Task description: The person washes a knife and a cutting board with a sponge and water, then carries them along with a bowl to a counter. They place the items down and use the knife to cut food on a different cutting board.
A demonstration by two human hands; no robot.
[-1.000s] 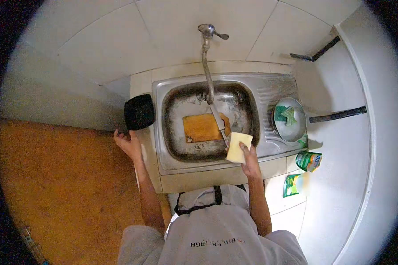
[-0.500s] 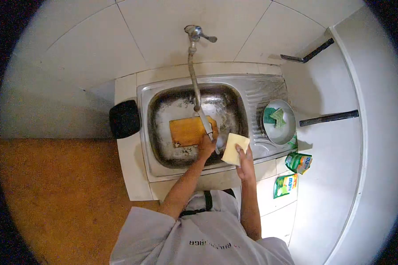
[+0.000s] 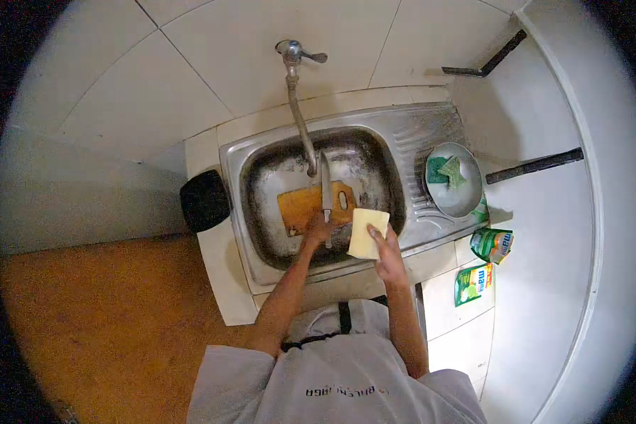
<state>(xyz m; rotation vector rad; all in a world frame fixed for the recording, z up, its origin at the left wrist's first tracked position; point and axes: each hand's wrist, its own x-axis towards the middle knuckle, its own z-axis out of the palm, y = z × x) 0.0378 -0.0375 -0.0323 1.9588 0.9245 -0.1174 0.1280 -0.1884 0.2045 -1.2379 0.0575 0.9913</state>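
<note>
My left hand (image 3: pixel 319 230) is closed round the handle of a kitchen knife (image 3: pixel 326 180). Its blade points away from me, toward the tap's spout, above a wooden cutting board (image 3: pixel 300 205) lying in the sink. A pale yellow sponge (image 3: pixel 364 237), thick and rectangular, is gripped in my right hand (image 3: pixel 389 258), thumb on its upper face. The sponge is held over the near right rim of the sink, just right of the knife handle, and I see a small space between them. My left fingers are partly hidden.
A tap (image 3: pixel 300 116) reaches over the steel sink (image 3: pixel 237 159). On the drainboard at right, a bowl (image 3: pixel 461 201) holds green scouring pads (image 3: pixel 451 171). Two green packets (image 3: pixel 491 244) lie on the tiles beside it. A black square object (image 3: pixel 205 201) sits at the left edge.
The knife has swung from a slant to nearly straight away from me. My right hand and the sponge have shifted slightly left, and the whole view has tilted a little.
</note>
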